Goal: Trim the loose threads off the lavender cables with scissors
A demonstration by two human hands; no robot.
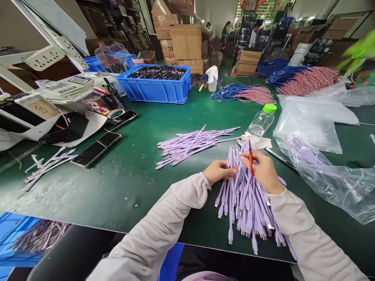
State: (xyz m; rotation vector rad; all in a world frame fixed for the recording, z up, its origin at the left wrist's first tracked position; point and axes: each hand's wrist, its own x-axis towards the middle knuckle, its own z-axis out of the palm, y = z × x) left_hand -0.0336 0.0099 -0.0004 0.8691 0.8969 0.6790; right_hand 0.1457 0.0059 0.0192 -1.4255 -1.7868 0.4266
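Observation:
A large pile of flat purple USB cables (249,210) lies before me, metal-tipped plugs toward the table's front edge. At its left side, my left hand (220,171) is closed, thumb and fingers pinching a purple cable (231,195). My right hand (266,171) rests over the upper right of the pile, fingers closed on a slim orange-handled tool (251,160) with a thin dark tip pointing away from me. Its exact kind is unclear. Right-hand fingertips also touch cables near their far ends. A second, smaller bunch of purple cables (193,144) lies beyond my left hand.
Behind the pile, a clear bottle with a green cap (262,120) leans near a white tissue (258,141). Plastic bags (307,121) cover the right side. Two phones (98,150) lie left. A blue crate (156,91) of dark cables and blue-and-pink cable bundles (243,93) stand farther back.

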